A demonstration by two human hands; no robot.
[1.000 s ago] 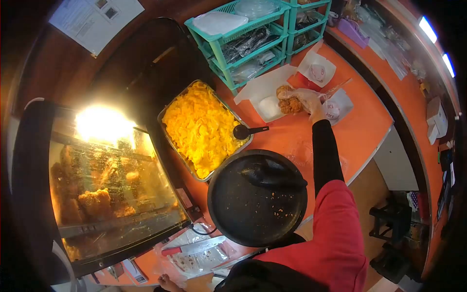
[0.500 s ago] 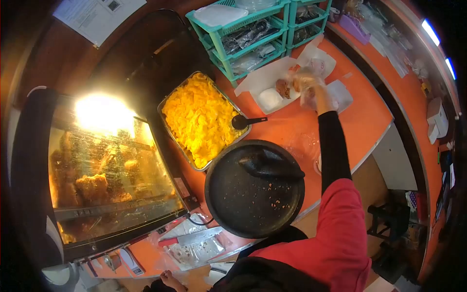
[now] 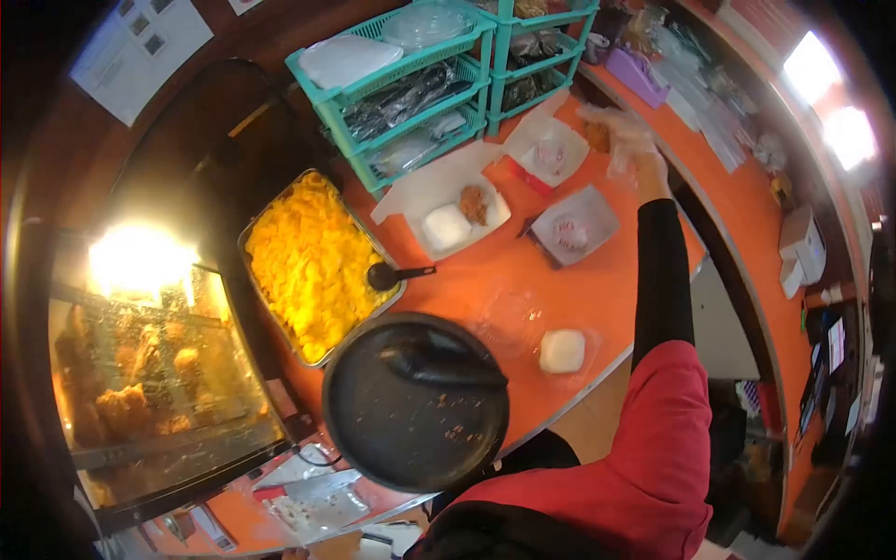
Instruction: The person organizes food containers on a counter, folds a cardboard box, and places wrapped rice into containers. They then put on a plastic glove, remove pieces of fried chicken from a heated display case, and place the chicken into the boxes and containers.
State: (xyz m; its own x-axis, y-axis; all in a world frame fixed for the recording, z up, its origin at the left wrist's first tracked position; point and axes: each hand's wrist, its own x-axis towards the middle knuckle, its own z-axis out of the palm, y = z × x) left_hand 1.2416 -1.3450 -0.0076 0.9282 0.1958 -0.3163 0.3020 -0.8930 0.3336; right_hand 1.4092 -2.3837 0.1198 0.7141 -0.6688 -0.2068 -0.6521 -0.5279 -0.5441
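Note:
My right hand, in a clear plastic glove, reaches to the counter's far right edge. Its fingers are closed on a brown fried piece. Left of it lies an open white box, and nearer to me is another open box. Farther left, an open paper box holds a white rice portion and a brown food piece. A wrapped white portion rests near the front edge. Only a sliver of my left hand shows at the bottom edge; its fingers are hidden.
A tray of yellow food with a black scoop stands left of centre. Nearer is a round black pan. Teal drawer racks stand behind, a lit food warmer at left, and a knife at front.
My right hand has moved from the boxes to the far right, with the brown piece now visible in it. The view has shifted, uncovering the wrapped white portion. My left hand has almost left the view.

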